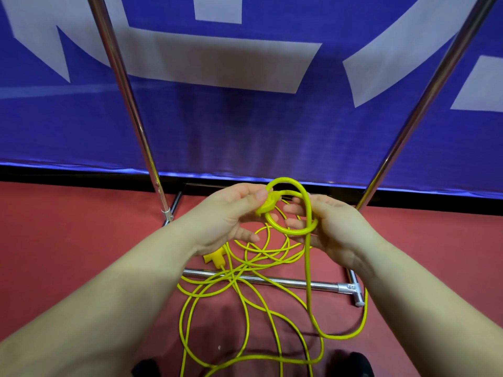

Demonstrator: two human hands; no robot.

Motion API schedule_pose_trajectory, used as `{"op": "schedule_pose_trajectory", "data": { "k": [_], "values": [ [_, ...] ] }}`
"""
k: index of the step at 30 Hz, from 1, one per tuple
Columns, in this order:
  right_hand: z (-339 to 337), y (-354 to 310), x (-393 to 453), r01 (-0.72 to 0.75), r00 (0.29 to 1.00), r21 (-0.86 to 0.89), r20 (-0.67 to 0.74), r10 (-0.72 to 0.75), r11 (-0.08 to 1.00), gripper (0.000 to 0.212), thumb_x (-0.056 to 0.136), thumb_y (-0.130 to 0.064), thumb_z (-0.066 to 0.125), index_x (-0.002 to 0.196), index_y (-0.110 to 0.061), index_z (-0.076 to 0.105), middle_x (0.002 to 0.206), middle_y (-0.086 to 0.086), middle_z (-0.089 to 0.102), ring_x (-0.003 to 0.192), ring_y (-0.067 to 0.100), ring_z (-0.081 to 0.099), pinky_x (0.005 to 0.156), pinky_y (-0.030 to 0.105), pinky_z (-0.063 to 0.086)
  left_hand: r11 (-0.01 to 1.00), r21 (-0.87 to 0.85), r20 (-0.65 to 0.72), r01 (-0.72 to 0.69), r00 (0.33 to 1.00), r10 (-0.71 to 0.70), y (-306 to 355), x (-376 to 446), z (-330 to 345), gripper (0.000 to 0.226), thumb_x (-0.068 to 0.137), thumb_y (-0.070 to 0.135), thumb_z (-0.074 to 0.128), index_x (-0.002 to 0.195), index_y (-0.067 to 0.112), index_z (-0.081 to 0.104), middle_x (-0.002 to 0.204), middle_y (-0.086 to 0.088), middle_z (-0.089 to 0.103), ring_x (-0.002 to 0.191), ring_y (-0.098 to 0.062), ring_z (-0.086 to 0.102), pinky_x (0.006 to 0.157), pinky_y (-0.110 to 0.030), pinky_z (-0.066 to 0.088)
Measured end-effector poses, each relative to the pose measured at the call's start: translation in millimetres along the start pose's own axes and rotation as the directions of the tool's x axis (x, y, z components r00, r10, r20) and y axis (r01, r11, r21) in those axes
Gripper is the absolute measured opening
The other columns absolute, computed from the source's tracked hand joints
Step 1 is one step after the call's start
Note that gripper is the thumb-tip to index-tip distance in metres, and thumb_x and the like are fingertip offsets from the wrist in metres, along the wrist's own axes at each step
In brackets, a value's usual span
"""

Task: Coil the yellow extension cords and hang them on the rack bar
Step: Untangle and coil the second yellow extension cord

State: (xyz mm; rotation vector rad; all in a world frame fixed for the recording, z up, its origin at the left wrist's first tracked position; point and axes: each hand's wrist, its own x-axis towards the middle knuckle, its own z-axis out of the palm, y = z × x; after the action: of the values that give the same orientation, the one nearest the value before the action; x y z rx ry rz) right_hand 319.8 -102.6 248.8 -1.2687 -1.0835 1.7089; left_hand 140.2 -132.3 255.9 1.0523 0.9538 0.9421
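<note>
My left hand (231, 216) pinches the yellow plug end (268, 204) of an extension cord between thumb and fingers. My right hand (330, 227) grips the same yellow cord (307, 213), which forms a small loop between both hands. From my right hand the cord drops down to the floor. A loose tangle of yellow cord (245, 281) lies on the red floor below, with another yellow connector (215, 257) beside my left wrist. The rack's top bar is out of view.
Two chrome rack uprights (128, 104) (427, 104) rise to either side. The rack's chrome base bar (285, 281) crosses the floor under the cords, with a T-joint (351, 289) at right. A blue and white banner (245, 118) stands behind. Dark shoe tips (353, 363) show at the bottom.
</note>
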Motion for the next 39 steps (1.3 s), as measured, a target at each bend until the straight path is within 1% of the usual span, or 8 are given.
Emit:
{"op": "schedule_pose_trajectory", "data": {
  "k": [8,16,21,25,29,32,37,39],
  "values": [
    [8,3,6,-0.027,1.000,0.125,0.015,0.025,0.992,0.022,0.101,-0.021,0.037,0.104,-0.009,0.055,0.073,0.002,0.074,0.064,0.015,0.071,0.062,0.032,0.054,0.955,0.291,-0.130,-0.054,0.987,0.095,-1,0,1,0.023,0.081,0.020,0.066,0.099,0.017,0.052,0.086,0.005,0.064,0.068,0.000,0.064,0.041,-0.017,0.042],
    [18,2,5,0.041,0.997,0.196,-0.074,-0.027,0.980,0.017,0.101,-0.018,0.037,0.093,-0.013,0.051,0.068,0.001,0.072,0.063,0.013,0.070,0.056,0.026,0.054,0.979,0.200,-0.401,-0.036,0.909,0.115,-11,9,-12,0.019,0.084,0.015,0.067,0.098,0.019,0.054,0.102,-0.012,0.067,0.069,-0.019,0.060,0.039,-0.019,0.046],
    [24,4,3,0.045,0.997,0.219,-0.068,-0.031,0.975,0.013,0.100,-0.014,0.038,0.094,-0.012,0.050,0.070,0.001,0.073,0.064,0.012,0.070,0.060,0.027,0.056,0.998,0.064,-0.505,0.006,0.863,0.027,-14,12,-10,0.034,0.081,0.012,0.070,0.113,0.011,0.059,0.094,-0.009,0.069,0.053,-0.007,0.062,0.042,-0.014,0.045],
    [23,4,2,0.051,0.996,0.219,-0.081,-0.034,0.974,0.015,0.100,-0.013,0.037,0.092,-0.013,0.050,0.071,0.001,0.073,0.064,0.014,0.071,0.062,0.030,0.054,0.999,0.049,-0.461,0.011,0.887,0.013,-10,10,-9,0.025,0.076,0.006,0.073,0.096,0.014,0.060,0.074,0.002,0.070,0.049,-0.005,0.064,0.040,-0.013,0.044],
    [18,3,2,0.017,0.995,0.237,-0.095,0.006,0.971,0.017,0.101,-0.015,0.036,0.092,-0.012,0.050,0.067,0.002,0.073,0.059,0.015,0.070,0.066,0.033,0.053,0.966,0.253,-0.373,-0.052,0.916,0.147,-9,9,-5,0.035,0.074,0.004,0.075,0.086,0.020,0.047,0.087,0.004,0.068,0.050,-0.006,0.062,0.037,-0.015,0.034],
    [21,4,-1,0.017,0.998,0.217,-0.065,-0.003,0.976,0.016,0.101,-0.016,0.036,0.093,-0.013,0.049,0.069,0.002,0.073,0.061,0.015,0.071,0.061,0.031,0.054,0.923,0.377,-0.414,-0.079,0.877,0.244,-13,11,-4,0.033,0.079,0.001,0.070,0.081,0.017,0.042,0.075,0.000,0.060,0.039,-0.001,0.054,0.036,-0.013,0.035],
    [19,3,-1,0.033,0.991,0.198,-0.134,-0.006,0.980,0.016,0.101,-0.015,0.037,0.092,-0.014,0.050,0.079,0.006,0.072,0.061,0.012,0.070,0.057,0.028,0.055,0.951,0.298,-0.356,-0.086,0.914,0.194,-15,11,-9,0.040,0.082,0.007,0.069,0.114,0.024,0.053,0.110,0.002,0.064,0.055,-0.012,0.066,0.045,-0.020,0.049],
    [15,2,2,0.031,0.979,0.237,-0.201,0.018,0.971,0.017,0.101,-0.014,0.036,0.094,-0.012,0.050,0.089,0.010,0.068,0.058,0.011,0.069,0.051,0.025,0.055,0.976,0.208,-0.295,-0.065,0.947,0.126,-15,9,-5,0.040,0.085,0.006,0.064,0.121,0.021,0.055,0.103,0.004,0.067,0.061,-0.011,0.068,0.052,-0.021,0.055]
  ]
}}
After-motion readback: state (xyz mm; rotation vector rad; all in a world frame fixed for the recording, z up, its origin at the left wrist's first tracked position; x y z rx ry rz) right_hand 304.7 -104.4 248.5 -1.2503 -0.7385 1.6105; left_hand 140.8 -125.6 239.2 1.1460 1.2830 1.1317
